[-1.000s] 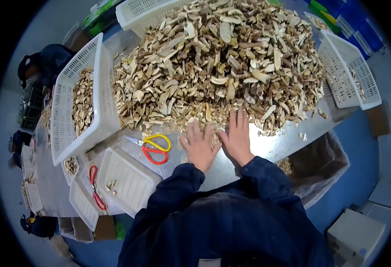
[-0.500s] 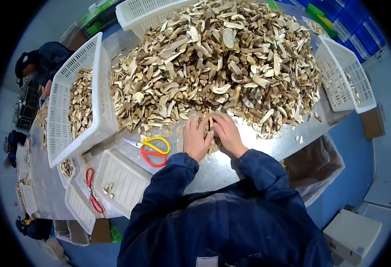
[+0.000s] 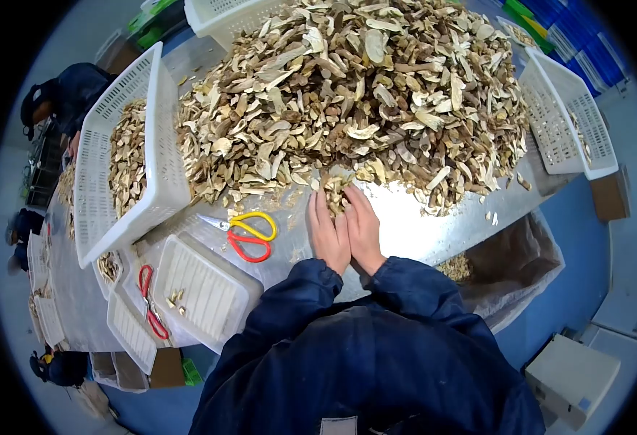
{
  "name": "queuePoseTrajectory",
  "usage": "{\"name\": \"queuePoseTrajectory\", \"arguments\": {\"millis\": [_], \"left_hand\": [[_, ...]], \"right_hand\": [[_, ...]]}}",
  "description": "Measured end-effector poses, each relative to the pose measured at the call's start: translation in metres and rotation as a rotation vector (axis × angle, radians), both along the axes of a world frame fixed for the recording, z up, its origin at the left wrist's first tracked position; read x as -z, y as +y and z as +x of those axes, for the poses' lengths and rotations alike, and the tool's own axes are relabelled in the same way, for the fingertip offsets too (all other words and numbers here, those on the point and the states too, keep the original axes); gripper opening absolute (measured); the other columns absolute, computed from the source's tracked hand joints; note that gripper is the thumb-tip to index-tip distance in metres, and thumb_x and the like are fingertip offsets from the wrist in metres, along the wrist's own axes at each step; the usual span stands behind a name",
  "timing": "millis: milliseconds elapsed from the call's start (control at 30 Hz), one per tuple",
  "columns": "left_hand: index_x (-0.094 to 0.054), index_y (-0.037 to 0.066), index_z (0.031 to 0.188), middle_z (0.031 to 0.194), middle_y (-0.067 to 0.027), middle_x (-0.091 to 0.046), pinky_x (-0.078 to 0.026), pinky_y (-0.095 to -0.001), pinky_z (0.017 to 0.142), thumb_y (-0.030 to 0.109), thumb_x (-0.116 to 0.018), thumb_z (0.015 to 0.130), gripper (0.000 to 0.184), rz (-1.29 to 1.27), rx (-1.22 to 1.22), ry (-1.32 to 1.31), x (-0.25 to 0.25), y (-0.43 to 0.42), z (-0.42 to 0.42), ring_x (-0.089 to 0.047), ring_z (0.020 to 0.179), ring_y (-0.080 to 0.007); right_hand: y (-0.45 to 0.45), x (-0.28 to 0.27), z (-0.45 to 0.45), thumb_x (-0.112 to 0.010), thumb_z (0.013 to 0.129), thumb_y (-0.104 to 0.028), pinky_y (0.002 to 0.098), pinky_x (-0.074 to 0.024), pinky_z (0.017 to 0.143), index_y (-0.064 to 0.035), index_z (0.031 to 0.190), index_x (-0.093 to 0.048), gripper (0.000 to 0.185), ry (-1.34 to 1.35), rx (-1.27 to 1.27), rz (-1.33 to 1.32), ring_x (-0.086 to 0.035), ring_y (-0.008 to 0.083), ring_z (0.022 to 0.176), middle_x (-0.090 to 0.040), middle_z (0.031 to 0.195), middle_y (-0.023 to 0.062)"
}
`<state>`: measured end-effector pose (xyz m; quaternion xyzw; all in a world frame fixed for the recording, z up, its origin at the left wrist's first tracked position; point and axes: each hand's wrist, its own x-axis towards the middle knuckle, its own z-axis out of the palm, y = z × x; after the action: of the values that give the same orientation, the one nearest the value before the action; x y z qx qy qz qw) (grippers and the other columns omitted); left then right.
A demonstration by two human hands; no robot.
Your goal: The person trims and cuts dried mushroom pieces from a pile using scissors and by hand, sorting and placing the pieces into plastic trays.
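A large pile of dried mushroom slices covers the far part of the metal table. At its near edge, my left hand and my right hand lie side by side, thumbs close together. Their fingers are stretched forward around a small clump of mushroom slices, touching its two sides. Neither hand is closed round a piece; the palms are hidden from above. To the left of my left hand lie scissors with one yellow and one red handle.
A white basket holding slices stands left, another basket right. Nearer are a white tray with a few pieces and red-handled scissors. A lined bin sits below the table's right edge. A co-worker is at far left.
My hands have drawn closer together and slightly nearer to me, with fingers straighter. A small clump of slices now shows between the fingertips. My sleeves have moved inward.
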<state>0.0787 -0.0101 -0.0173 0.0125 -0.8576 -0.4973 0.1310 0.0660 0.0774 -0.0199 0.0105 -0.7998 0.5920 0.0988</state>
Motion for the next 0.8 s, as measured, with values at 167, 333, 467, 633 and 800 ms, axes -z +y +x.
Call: {"name": "queuePoseTrajectory", "arguments": {"millis": [167,333,467,633,800], "left_hand": [[-0.049,0.001,0.132,0.139,-0.0208,-0.042,-0.029,-0.0399,0.109,0.012,-0.046,0.095,0.039,0.328,-0.164,-0.024,-0.001,0.009,-0.003,-0.038,0.132,-0.0326],[-0.060,0.003,0.121,0.135,-0.0166,-0.050,-0.033,-0.0376,0.109,0.007,-0.054,0.091,0.031,0.473,-0.151,-0.060,-0.023,0.029,0.000,-0.043,0.129,-0.0297],[-0.063,0.005,0.115,0.125,-0.0118,-0.057,-0.049,-0.0339,0.092,-0.002,-0.057,0.084,0.032,0.874,0.111,0.052,-0.037,0.111,0.015,-0.055,0.115,-0.0249],[-0.060,0.011,0.120,0.134,-0.0201,-0.048,-0.038,-0.0459,0.103,0.019,-0.065,0.082,0.039,0.537,0.889,-0.021,-0.052,0.226,0.061,-0.044,0.125,-0.0393],[-0.051,0.009,0.133,0.148,-0.0223,-0.033,-0.026,-0.0479,0.111,0.027,-0.062,0.085,0.052,0.117,1.244,0.012,-0.079,0.179,0.048,-0.027,0.138,-0.0419]], "right_hand": [[-0.013,0.004,-0.006,-0.047,0.100,-0.023,0.0280,-0.0463,0.091,0.0009,0.126,-0.054,0.036,-0.356,-0.001,-0.884,-0.058,0.0164,0.105,-0.061,0.118,0.0096],[0.009,-0.007,0.001,-0.052,0.097,-0.020,0.0285,-0.0473,0.090,0.0018,0.118,-0.059,0.031,-0.370,-0.052,-1.195,-0.059,0.0163,0.101,-0.062,0.113,0.0093],[0.072,-0.055,0.032,-0.048,0.099,-0.035,0.0310,-0.0481,0.091,-0.0009,0.127,-0.051,0.044,-0.299,0.056,-1.145,-0.057,0.0184,0.107,-0.058,0.119,0.0099],[0.199,-0.046,0.137,-0.041,0.100,-0.037,0.0334,-0.0460,0.095,-0.0050,0.129,-0.049,0.044,0.181,0.500,-0.253,-0.055,0.0211,0.111,-0.054,0.124,0.0120],[0.291,-0.041,0.212,-0.041,0.100,-0.018,0.0340,-0.0446,0.094,0.0009,0.130,-0.049,0.036,-0.096,1.133,-0.427,-0.055,0.0214,0.107,-0.054,0.124,0.0115]]}}
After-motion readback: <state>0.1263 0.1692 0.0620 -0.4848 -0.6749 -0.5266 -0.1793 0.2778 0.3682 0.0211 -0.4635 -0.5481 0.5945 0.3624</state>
